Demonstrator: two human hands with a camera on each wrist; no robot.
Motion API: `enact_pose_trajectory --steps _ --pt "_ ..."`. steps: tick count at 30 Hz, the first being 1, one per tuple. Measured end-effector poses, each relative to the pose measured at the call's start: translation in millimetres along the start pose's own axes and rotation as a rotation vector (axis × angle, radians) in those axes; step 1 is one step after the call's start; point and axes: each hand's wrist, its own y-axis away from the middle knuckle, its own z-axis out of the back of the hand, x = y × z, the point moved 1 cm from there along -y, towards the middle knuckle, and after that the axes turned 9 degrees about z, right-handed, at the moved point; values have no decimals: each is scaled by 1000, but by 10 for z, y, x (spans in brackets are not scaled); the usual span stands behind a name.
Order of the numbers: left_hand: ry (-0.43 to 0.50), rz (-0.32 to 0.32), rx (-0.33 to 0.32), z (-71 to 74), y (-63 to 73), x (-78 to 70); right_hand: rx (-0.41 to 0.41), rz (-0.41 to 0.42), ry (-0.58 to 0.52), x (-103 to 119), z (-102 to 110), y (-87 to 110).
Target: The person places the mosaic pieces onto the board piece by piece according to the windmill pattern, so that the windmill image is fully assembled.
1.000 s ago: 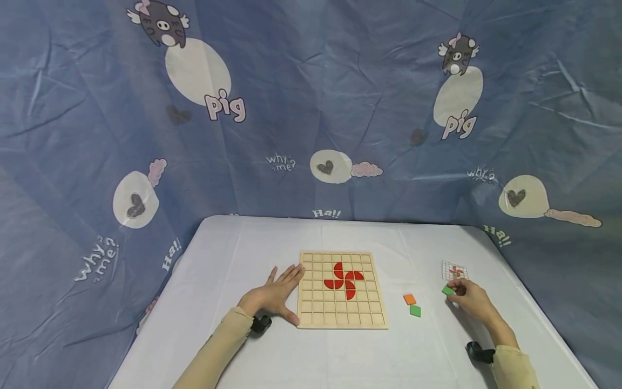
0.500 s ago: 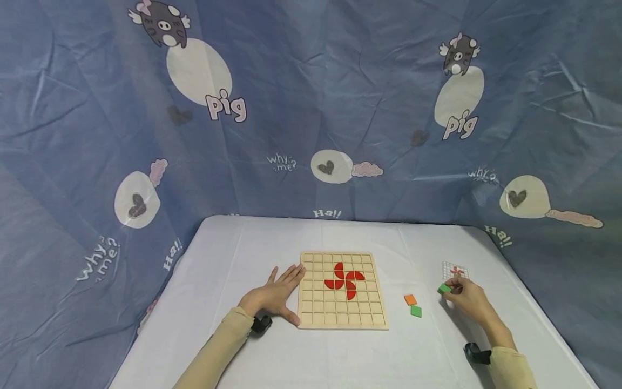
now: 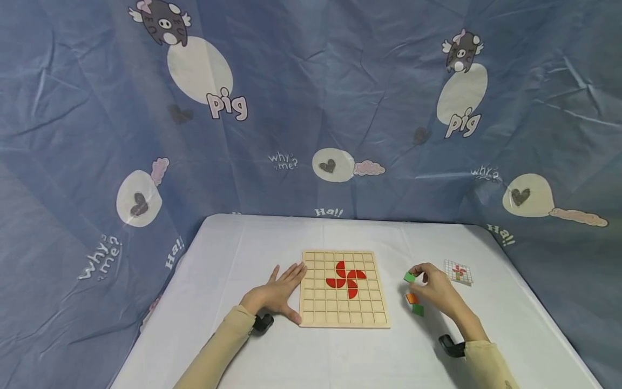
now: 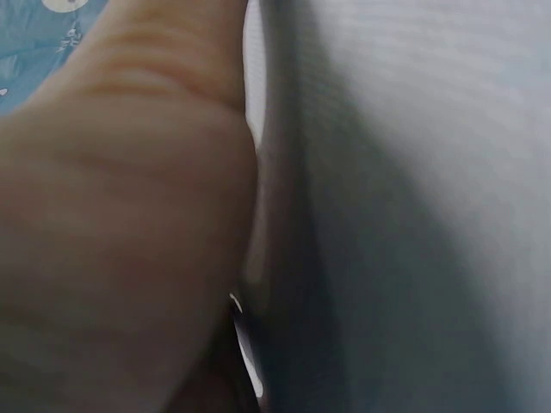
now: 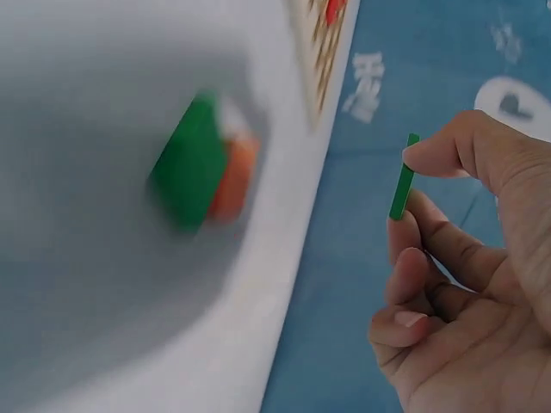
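A square wooden grid board lies mid-table, with several red petal-shaped pieces set on it in a pinwheel. My left hand rests at the board's left edge, fingers spread and straight, fingertips and thumb touching the rim. Between thumb and fingertips my right hand pinches a thin green tile, held above the table to the right of the board. Below that hand, an orange tile and a second green tile lie close together; they look blurred in the right wrist view.
A small stack of cards printed with a grid and a red pinwheel lies to the right of the right hand. The white-covered table ends against a blue printed cloth at the back and sides.
My right hand has moved left with the green tile, away from the cards and toward the board, uncovering the cards. My left hand has stayed at the board's edge.
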Motion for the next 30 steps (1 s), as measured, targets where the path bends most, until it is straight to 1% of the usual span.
enact_pose_trajectory --steps 6,10,13,17,22,25,30 --pt "3 6 1 -2 -6 3 28 96 -19 327 -219 -151" --pt "0 0 4 -10 -6 7 73 114 -40 533 -375 -230" --pt "0 -2 4 -9 -5 7 116 108 -73 678 -491 -283" --pt "4 0 -2 -5 -10 12 158 159 -79 838 -647 -344" --pt "3 1 -3 -6 -11 17 194 247 -37 943 -839 -389" --pt "-2 1 -2 -8 -12 16 210 263 -28 968 -927 -399" --pt "-8 2 -5 -4 -15 13 244 252 -8 978 -1015 -407"
